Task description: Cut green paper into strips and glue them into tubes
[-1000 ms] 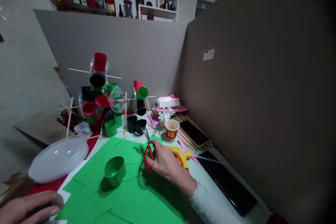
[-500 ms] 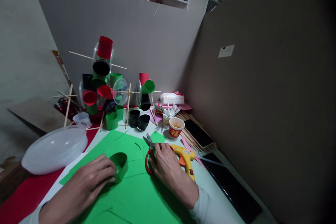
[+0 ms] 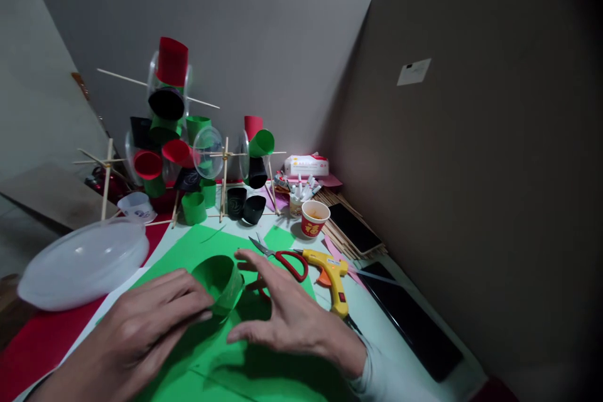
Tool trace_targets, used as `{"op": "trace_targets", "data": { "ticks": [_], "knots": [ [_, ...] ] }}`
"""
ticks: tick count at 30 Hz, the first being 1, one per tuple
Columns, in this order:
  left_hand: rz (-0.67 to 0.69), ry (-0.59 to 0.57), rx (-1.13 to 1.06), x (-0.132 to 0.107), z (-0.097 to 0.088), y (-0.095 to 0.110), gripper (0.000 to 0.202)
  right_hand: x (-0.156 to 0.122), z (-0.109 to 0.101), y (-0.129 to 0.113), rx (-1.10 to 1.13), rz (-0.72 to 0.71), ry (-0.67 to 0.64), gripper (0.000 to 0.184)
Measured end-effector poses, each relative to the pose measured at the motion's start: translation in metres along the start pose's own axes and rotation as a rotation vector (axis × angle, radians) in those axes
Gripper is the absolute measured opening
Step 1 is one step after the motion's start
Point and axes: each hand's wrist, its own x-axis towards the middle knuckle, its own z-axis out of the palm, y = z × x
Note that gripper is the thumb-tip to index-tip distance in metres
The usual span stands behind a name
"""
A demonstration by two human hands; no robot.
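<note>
My left hand point(image 3: 160, 314) pinches the near left edge of a green paper ring point(image 3: 227, 286), which is tilted a little above the green paper sheet point(image 3: 183, 251). To the ring's right, my right hand point(image 3: 287, 311) is open, its thumb and fingers spread, with the fingertips close to the ring's side; whether they touch it I cannot tell. Behind my right hand lie scissors point(image 3: 291, 262) with red handles, partly covered by the fingers. A yellow glue gun point(image 3: 332, 273) rests on its side just right of the scissors.
A red paper cup point(image 3: 312, 226) stands behind the glue gun. At the back left rises a stick frame point(image 3: 224, 179) with red, green and black paper tubes. A whitish plastic lid point(image 3: 85, 264) lies at left. Dark phones point(image 3: 355, 229) and a black slab point(image 3: 409, 320) lie at right.
My right hand has let go of the scissors and moved left, opening beside the green ring. My left hand has lifted and tilted the ring. The view has dipped.
</note>
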Motion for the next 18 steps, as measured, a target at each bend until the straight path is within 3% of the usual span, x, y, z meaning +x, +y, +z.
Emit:
{"op": "trace_targets", "data": {
  "ticks": [2,7,10,14,18],
  "knots": [
    [0.023,0.005,0.079,0.0,0.01,0.006,0.026,-0.001,0.008,-0.002,0.127,0.014,-0.021,0.097],
    [0.037,0.072,0.046,0.0,0.03,0.013,0.03,0.002,0.026,0.01,0.142,-0.056,0.054,0.069],
    [-0.149,0.187,-0.045,0.004,0.034,0.011,0.032,0.007,0.027,0.015,0.194,-0.007,0.111,0.065],
    [-0.384,0.259,-0.177,0.01,0.033,0.008,0.035,0.013,0.024,0.019,0.339,0.068,0.158,0.073],
    [-0.666,0.348,-0.457,0.013,0.032,0.005,0.06,0.016,0.023,0.021,0.504,0.152,0.168,0.074]
  ]
}}
